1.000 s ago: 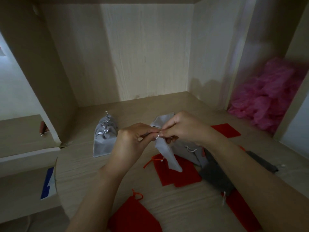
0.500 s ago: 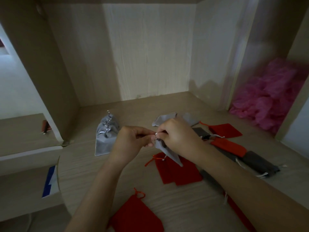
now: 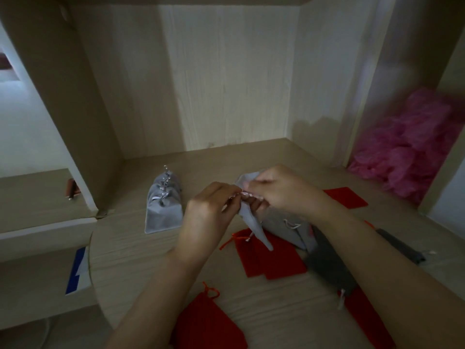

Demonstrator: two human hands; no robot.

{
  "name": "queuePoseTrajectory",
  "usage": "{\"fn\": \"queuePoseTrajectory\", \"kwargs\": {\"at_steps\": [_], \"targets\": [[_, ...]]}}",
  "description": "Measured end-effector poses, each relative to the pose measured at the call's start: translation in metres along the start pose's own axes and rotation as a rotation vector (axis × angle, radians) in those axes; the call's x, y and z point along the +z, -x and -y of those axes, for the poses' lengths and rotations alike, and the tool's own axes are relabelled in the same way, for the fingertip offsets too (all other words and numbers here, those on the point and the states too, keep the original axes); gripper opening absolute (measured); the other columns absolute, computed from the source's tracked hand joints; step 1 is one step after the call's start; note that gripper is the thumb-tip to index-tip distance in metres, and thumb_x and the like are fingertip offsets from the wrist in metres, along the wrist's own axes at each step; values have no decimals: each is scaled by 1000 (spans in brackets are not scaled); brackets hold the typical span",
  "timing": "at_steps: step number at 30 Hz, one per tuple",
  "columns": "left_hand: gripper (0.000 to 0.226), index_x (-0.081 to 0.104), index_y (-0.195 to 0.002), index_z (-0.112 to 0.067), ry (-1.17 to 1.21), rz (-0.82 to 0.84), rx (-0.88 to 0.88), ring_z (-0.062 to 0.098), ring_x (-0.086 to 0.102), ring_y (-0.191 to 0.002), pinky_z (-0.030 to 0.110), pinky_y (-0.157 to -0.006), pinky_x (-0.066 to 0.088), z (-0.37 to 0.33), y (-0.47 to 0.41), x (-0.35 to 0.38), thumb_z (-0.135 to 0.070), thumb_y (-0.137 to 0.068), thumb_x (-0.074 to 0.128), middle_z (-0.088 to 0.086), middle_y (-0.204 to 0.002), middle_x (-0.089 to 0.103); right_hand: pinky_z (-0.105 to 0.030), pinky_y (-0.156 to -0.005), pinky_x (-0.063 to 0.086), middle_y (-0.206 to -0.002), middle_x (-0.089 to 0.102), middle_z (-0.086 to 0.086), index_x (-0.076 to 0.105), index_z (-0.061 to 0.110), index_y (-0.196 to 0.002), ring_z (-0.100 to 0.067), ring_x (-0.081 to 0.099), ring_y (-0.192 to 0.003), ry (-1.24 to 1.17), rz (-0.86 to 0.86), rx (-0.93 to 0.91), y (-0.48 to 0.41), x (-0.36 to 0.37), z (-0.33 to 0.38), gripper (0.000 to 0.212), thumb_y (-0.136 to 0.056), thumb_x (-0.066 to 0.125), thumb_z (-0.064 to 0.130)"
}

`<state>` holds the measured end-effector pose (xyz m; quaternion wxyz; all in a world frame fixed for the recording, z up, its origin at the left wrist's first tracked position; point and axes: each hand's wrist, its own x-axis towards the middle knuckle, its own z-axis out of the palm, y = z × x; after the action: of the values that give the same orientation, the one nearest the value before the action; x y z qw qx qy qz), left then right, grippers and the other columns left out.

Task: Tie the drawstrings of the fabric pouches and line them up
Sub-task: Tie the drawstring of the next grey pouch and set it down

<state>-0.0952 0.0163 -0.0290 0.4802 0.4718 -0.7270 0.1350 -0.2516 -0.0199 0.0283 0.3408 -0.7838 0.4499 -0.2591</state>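
Observation:
A light grey pouch (image 3: 254, 222) hangs above the wooden table (image 3: 130, 250), held between both hands at its gathered top. My left hand (image 3: 208, 210) pinches its silver drawstring from the left. My right hand (image 3: 281, 190) pinches the string and pouch neck from the right. A row of tied grey pouches (image 3: 163, 205) stands at the left, lined up front to back. Loose red pouches (image 3: 271, 258) lie under the hands, and another red pouch (image 3: 206, 323) lies near the front edge.
Dark grey pouches (image 3: 329, 268) and a flat red pouch (image 3: 346, 197) lie under and beyond my right forearm. Pink crumpled material (image 3: 412, 152) fills the right compartment. Shelf walls close in the back and the left. A lower side shelf (image 3: 32, 192) at the left holds a small brown object (image 3: 71, 188).
Both hands stayed together at the pouch's neck, working the drawstring. My right forearm moved back over the pouches on the right, hiding some of them. The hanging pouch shifted only slightly.

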Motion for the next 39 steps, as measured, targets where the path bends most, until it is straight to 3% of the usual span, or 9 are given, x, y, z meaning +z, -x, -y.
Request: {"fn": "queuePoseTrajectory", "kwargs": {"at_steps": [4, 7, 13, 19, 22, 25, 30, 36, 39], "targets": [[17, 71, -88, -4, 0, -83, 51, 7, 57, -78, 14, -71, 46, -1, -2, -2, -14, -87, 56, 6, -88, 68, -24, -60, 49, -85, 70, -19, 70, -2, -94, -20, 62, -71, -290, 9, 95, -3, -6, -5, 34, -89, 61, 30], [15, 71, -88, -1, 2, -128, 89, 6, 57, -80, 5, -78, 43, 0, -2, -4, -11, -86, 59, 8, -88, 68, -16, -53, 45, -73, 67, -7, 69, -3, -94, -11, 60, -64, -478, 82, 149, -2, -6, -7, 24, -84, 68, 19], [10, 71, -90, -2, 50, -175, 112, -1, 56, -79, 6, -79, 43, -1, -2, -7, -7, -83, 66, 6, -87, 69, -11, -41, 39, -62, 58, 1, 64, 6, -81, -1, 49, -46, -787, 142, 299, -2, 2, -4, 7, -83, 67, 12], [26, 64, -101, -10, 185, -259, -33, -10, 57, -84, 5, -80, 43, -5, -2, -6, -16, -77, 74, -12, -89, 62, -16, -56, 45, -70, 64, 0, 69, 4, -84, -5, 57, -63, -783, 127, 169, -2, 1, -5, 4, -82, 68, 6], [36, 53, -94, -22, 257, -328, -152, 6, 56, -92, 27, -82, 48, -1, -4, -9, -27, -70, 79, -22, -98, 51, -16, -55, 45, -72, 65, -1, 70, 5, -83, -7, 58, -66, -770, 126, 99, -3, 4, -4, 4, -82, 66, 6], [28, 62, -83, -17, 193, -338, -146, 16, 50, -105, 42, -88, 47, 6, -4, -11, -36, -69, 77, -11, -110, 45, -15, -56, 44, -72, 64, 1, 68, 7, -82, -6, 57, -67, -774, 137, 64, -2, 7, -4, 7, -85, 62, 6], [23, 74, -81, -10, 110, -309, -48, 23, 48, -116, 43, -97, 42, 9, -4, -8, -32, -74, 71, 4, -116, 55, -15, -55, 44, -72, 65, 3, 68, 8, -81, -4, 59, -66, -801, 146, 57, -2, 8, -2, 11, -87, 60, 5], [18, 69, -78, -16, 134, -272, -49, 11, 55, -90, 52, -77, 47, 8, -6, -7, -33, -80, 66, -12, -93, 56, -19, -65, 48, -76, 65, 0, 68, 8, -79, -8, 61, -73, -804, 98, 74, -4, 10, -3, 12, -86, 60, 4], [22, 69, -75, -11, 36, -235, -37, 1, 49, -87, 53, -79, 45, 6, -6, -6, -31, -81, 62, -12, -87, 55, -27, -77, 48, -78, 65, -5, 68, 6, -78, -17, 59, -79, -802, 9, 78, -7, 14, -5, 12, -86, 59, 2]]}}
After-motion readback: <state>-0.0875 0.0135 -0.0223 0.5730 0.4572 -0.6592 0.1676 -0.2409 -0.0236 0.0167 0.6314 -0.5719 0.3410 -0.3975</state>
